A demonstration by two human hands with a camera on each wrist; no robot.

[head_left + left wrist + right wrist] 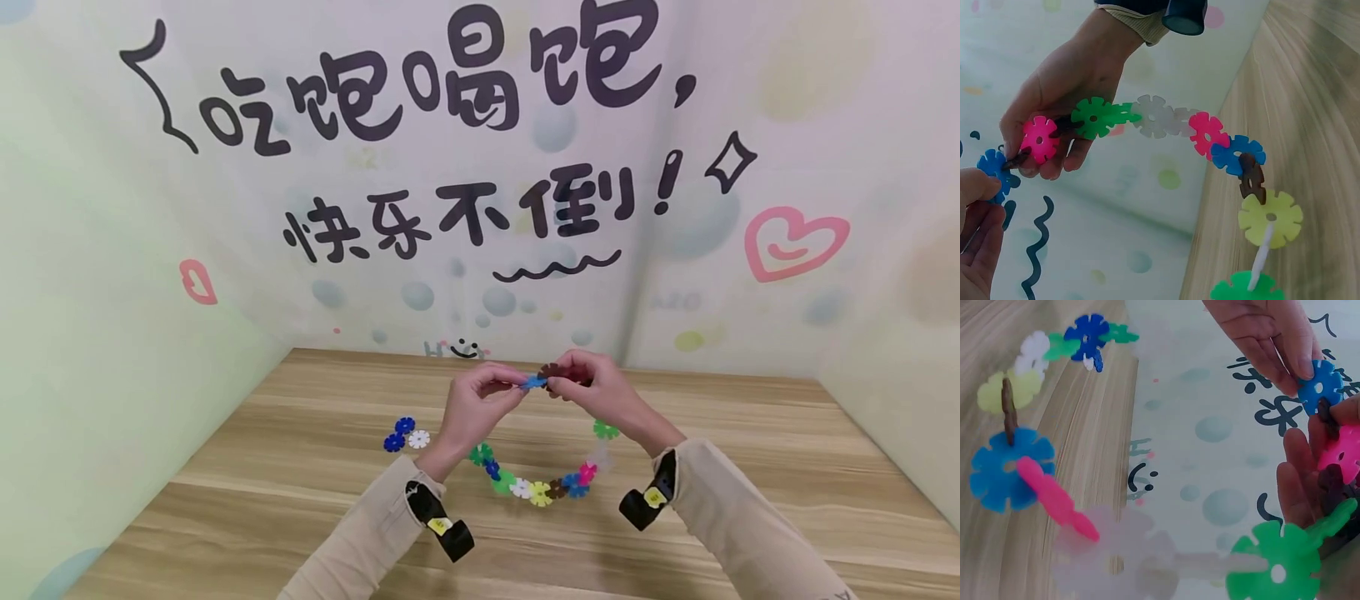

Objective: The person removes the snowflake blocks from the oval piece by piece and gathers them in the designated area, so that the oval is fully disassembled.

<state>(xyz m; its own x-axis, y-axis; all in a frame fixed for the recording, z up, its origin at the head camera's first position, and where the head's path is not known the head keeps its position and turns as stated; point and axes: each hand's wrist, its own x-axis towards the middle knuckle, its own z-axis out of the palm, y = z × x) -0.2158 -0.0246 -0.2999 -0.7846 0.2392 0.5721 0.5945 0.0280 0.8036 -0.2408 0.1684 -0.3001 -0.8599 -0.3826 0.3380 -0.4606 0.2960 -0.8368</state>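
Observation:
My left hand [478, 408] pinches a blue notched plastic snowflake disc [534, 382] by its edge. Opposite it, my right hand [602, 390] grips a brown disc [1017, 159] slotted into that blue one. A pink disc [1040, 140] and another dark brown piece lie against the right palm. From there the chain of interlocked discs curves down through green [606, 429], clear, pink, blue, brown, yellow [541, 493], white and green discs. Its other visible end is a green disc [481, 454] near the left forearm, which may hide more.
Two dark blue discs [394, 442] and a white disc [419, 439] lie on the wooden table [247, 492], left of the left wrist. A printed cloth wall [465, 300] rises behind the table's back edge, with pale panels at both sides.

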